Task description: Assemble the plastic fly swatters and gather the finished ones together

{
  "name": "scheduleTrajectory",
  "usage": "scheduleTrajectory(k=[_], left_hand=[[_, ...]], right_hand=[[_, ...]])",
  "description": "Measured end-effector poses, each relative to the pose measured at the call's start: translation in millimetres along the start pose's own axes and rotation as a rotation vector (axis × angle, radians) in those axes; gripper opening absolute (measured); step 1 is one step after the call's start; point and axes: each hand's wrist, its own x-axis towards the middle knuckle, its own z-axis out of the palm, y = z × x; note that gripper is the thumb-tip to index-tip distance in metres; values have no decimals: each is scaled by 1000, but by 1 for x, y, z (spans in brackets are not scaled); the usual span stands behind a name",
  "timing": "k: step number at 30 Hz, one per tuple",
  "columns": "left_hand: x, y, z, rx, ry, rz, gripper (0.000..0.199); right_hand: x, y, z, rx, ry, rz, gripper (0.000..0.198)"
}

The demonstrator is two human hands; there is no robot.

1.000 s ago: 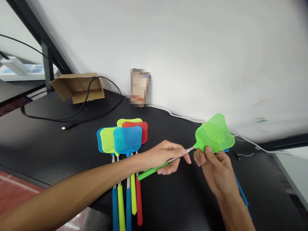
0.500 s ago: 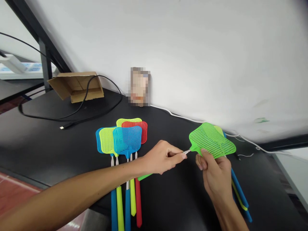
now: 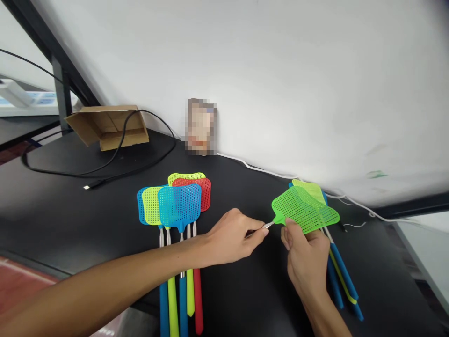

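Observation:
A green fly swatter is held off the table between both hands, its head tilted to the right. My left hand is closed around its metal shaft, thumb and fingers pinched near the neck; the handle is hidden behind the hand and forearm. My right hand is closed on the lower edge of the green head. Behind and under it lie a yellow swatter and blue swatters. Left of my hands, several swatters overlap in a pile: a blue one on top, with a red one behind.
An open cardboard box lies at the back left, with a black cable looping in front of it. A blurred upright package leans on the wall. A white cord runs along the back of the black table.
Both hands have shifted slightly left and down with the green swatter. More of the yellow and blue swatters behind it shows. The left pile looks unaltered.

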Motion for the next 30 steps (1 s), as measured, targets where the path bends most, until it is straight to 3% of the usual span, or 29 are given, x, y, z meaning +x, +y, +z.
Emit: scheduleTrajectory(k=[6, 12, 17, 21, 25, 30], left_hand=[[2, 2, -1, -89, 30, -61, 45], [10, 0, -7, -481, 133, -254, 35], [18, -6, -8, -779, 356, -242, 33], [17, -6, -3, -827, 380, -215, 34], [12, -5, 1, -726, 292, -141, 32], [10, -4, -1, -600, 197, -97, 34]], right_hand=[[0, -6, 2, 67, -72, 14, 45], [-3, -20, -1, -136, -247, -81, 29], [-15, -25, 7, -352, -496, -161, 22], [-25, -19, 12, -384, -577, -211, 21], [-28, -16, 13, -460, -462, -271, 25], [-21, -32, -14, -713, -114, -382, 31]])
